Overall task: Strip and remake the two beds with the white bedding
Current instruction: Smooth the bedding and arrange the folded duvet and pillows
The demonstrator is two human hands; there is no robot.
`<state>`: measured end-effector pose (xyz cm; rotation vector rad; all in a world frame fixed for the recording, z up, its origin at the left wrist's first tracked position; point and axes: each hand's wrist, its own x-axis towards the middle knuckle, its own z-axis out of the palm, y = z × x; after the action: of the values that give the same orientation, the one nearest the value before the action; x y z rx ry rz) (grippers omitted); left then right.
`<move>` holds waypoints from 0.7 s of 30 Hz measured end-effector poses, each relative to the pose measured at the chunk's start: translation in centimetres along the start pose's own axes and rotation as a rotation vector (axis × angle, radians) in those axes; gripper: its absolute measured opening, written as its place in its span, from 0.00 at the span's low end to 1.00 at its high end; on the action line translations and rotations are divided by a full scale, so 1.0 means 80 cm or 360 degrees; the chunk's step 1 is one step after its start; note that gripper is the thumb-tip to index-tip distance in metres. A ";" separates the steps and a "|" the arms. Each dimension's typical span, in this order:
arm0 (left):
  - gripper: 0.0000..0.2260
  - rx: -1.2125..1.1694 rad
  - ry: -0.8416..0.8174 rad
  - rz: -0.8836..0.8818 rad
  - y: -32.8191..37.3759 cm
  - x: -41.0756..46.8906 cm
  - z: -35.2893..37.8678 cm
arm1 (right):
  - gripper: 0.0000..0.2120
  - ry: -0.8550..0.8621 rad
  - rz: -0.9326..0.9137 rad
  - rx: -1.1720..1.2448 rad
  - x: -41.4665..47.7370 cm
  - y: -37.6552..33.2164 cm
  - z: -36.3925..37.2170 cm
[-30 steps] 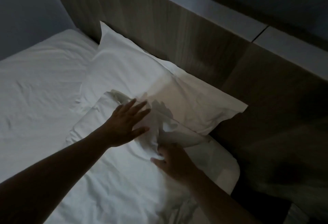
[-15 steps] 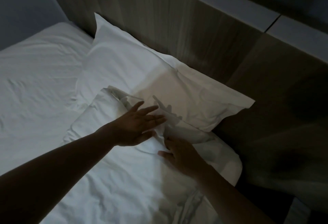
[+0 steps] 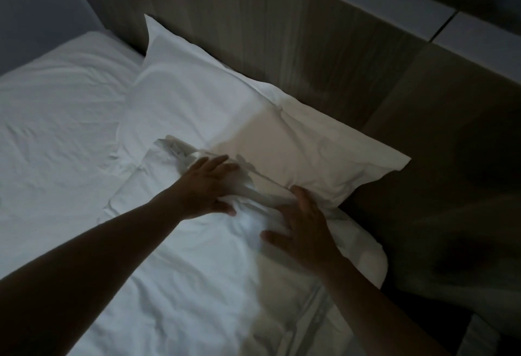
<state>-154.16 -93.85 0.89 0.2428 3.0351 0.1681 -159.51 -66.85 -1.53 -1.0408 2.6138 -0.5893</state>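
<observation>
Both L hand (image 3: 205, 186) & R hand (image 3: 304, 231) press duvet (image 3: 183, 271) edge, fingers (image 3: 222, 160) straight, just beside pillow (image 3: 225, 107).

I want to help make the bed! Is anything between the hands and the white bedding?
Nothing visible. The left hand and right hand both press straight on the white bedding, beside the pillow.

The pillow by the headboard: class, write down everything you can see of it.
The pillow is white, plump, in a smooth cotton-looking case with flat flanged edges and pointed corners. It lies flat on the sheet, its far long side against the wooden headboard. Crumpled white bedding overlaps its near edge.
</observation>
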 end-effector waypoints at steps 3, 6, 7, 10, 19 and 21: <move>0.31 0.0009 -0.0262 -0.0095 0.013 0.022 -0.003 | 0.38 -0.0002 0.0033 -0.0138 0.005 0.001 -0.001; 0.21 0.0160 -0.0444 -0.0046 0.021 0.034 -0.002 | 0.44 -0.0216 0.0117 -0.0033 0.007 -0.010 -0.012; 0.21 0.0153 -0.0411 0.0012 0.024 0.034 0.000 | 0.44 -0.0265 0.0103 -0.0018 0.006 -0.009 -0.014; 0.29 0.0074 0.0017 0.0212 0.031 0.023 0.003 | 0.40 -0.0242 0.0022 0.0033 -0.004 -0.010 -0.019; 0.22 -0.0002 0.0634 0.0587 0.079 0.064 -0.122 | 0.11 0.0014 0.0187 0.0470 -0.037 0.000 -0.134; 0.22 0.0002 0.0614 0.0567 0.093 0.089 -0.123 | 0.10 -0.0107 0.0408 0.0546 -0.033 0.024 -0.143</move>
<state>-161.03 -86.40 10.93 0.8443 3.3374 0.2646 -163.18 -60.66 7.94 -0.5996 2.4180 -0.8804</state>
